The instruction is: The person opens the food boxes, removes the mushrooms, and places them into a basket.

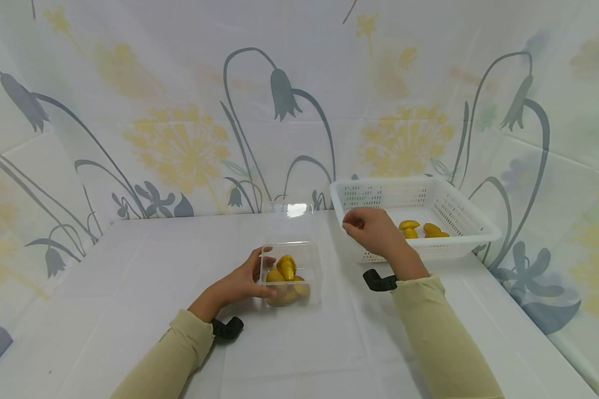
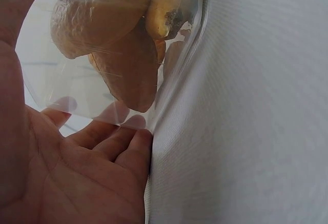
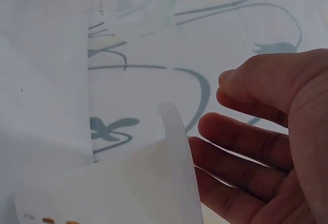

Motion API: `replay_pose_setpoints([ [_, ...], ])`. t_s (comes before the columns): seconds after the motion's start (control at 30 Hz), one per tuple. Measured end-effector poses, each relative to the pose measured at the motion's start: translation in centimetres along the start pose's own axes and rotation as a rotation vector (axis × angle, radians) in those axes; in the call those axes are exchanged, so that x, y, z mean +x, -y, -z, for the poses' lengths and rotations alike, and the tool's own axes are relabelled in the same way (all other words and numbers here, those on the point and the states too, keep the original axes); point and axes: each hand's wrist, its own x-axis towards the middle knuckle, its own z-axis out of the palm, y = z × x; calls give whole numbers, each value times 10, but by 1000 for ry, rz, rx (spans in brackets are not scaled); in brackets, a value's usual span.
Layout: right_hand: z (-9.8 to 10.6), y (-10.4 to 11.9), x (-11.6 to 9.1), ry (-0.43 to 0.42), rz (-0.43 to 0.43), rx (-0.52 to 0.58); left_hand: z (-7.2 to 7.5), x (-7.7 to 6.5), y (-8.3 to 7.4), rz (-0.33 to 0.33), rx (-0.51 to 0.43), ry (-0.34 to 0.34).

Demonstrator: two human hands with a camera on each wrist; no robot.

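A clear plastic box (image 1: 313,266) stands on the white table, several yellow mushrooms (image 1: 286,267) inside. My left hand (image 1: 242,282) grips its left side, thumb at the front and fingers round the back corner. The left wrist view shows that hand's fingertips (image 2: 134,122) through the clear wall, below the mushrooms (image 2: 123,60). Over the left rim of a white slotted basket (image 1: 466,240) hovers my right hand (image 1: 374,231), fingers loosely bent and holding nothing. More yellow mushrooms (image 1: 433,230) lie in the basket. In the right wrist view a gap shows between thumb and fingers.
Behind the box its transparent lid (image 1: 284,219) lies folded back, catching a bright glare. The basket stands at the back right, close to the flower-printed cloth backdrop (image 1: 299,138). White cloth covers the table (image 1: 130,288).
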Motion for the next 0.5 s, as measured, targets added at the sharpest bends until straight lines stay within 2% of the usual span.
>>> replay_pose_setpoints([
  [0.5,-11,28,-3,25,98,-4,0,2,2,-18,2,4],
])
